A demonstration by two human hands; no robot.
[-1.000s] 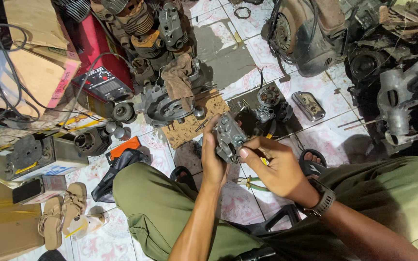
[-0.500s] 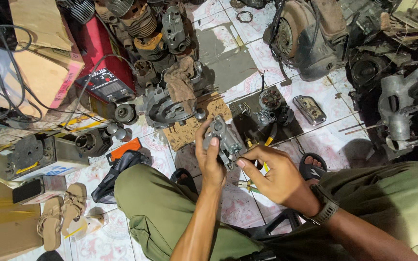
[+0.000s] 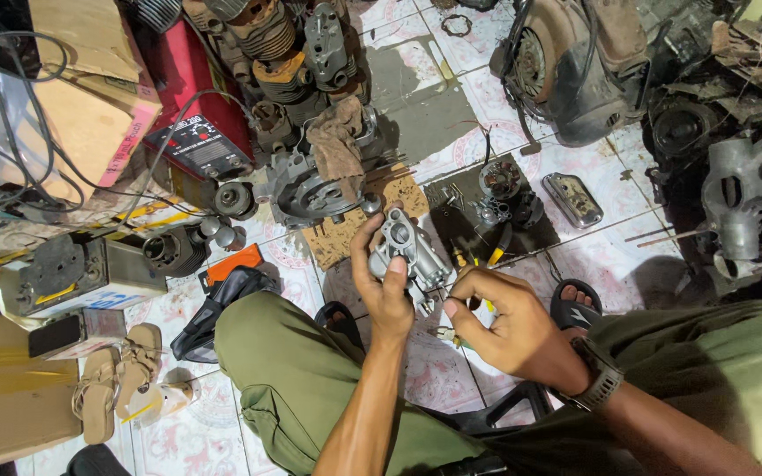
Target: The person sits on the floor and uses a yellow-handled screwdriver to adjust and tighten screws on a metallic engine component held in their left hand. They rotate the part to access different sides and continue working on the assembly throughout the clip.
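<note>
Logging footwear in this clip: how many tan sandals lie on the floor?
2: the tan sandals lie side by side at lower left, beside the cardboard boxes. More could be hidden under clutter.

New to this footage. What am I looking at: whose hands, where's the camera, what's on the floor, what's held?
There is no robot here: a person sits on a tiled floor and works with bare hands. The single camera is worn on the head and looks down, so the olive-green trousered knees frame the view. The left hand grips a small grey metal casting, probably a carburettor body. The right hand, with a dark wristwatch, is pinched beside it; whether it holds a tool is unclear. On the floor lie engine parts draped with a brown rag, a red box-shaped machine, cardboard boxes and tan sandals.
</note>
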